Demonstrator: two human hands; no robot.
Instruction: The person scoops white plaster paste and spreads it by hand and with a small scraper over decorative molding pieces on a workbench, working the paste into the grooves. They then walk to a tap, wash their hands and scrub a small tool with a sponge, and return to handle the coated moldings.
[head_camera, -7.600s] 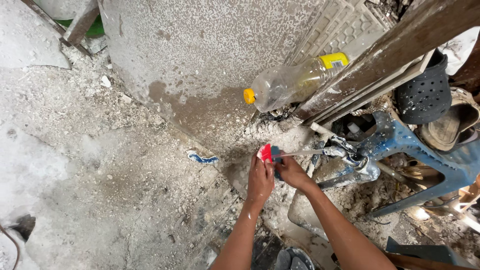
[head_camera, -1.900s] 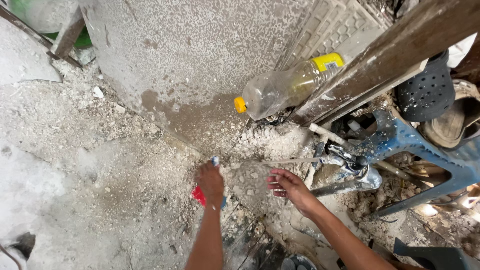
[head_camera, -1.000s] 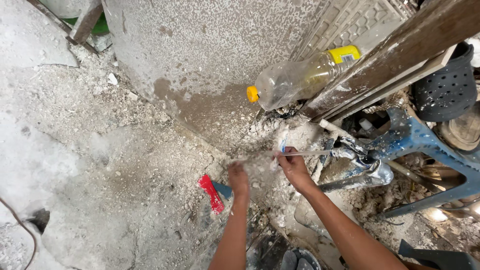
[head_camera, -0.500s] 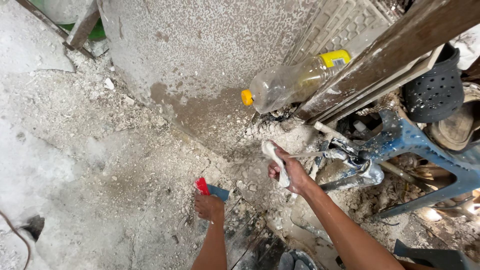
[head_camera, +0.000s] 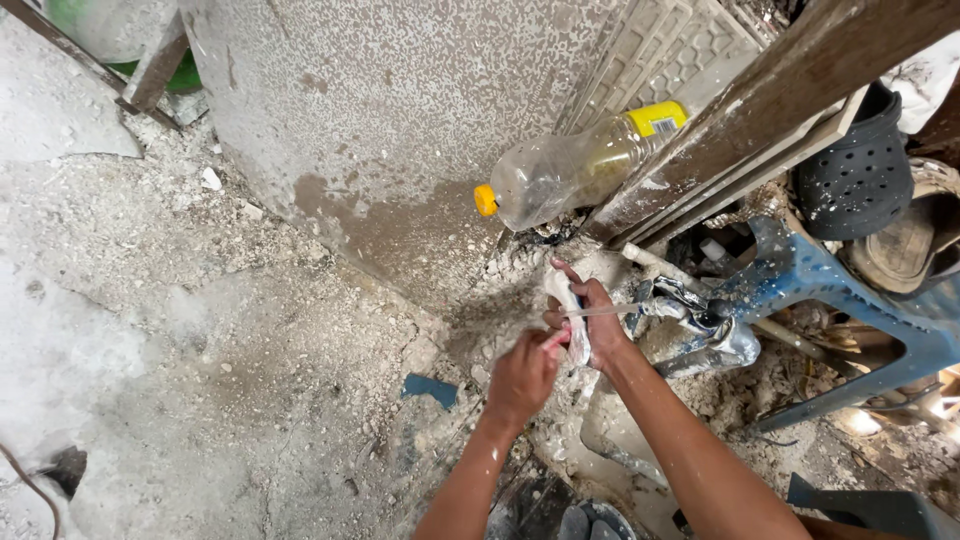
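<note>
The left hand, which was down by the red-handled tool half a second ago, has come up to meet the right hand, both now gripping the white cloth strip above the rubble-strewn floor beside the metal tap.

Both hands met over rubble: the right hand gripped a white strip, the left hand touching it.
</note>
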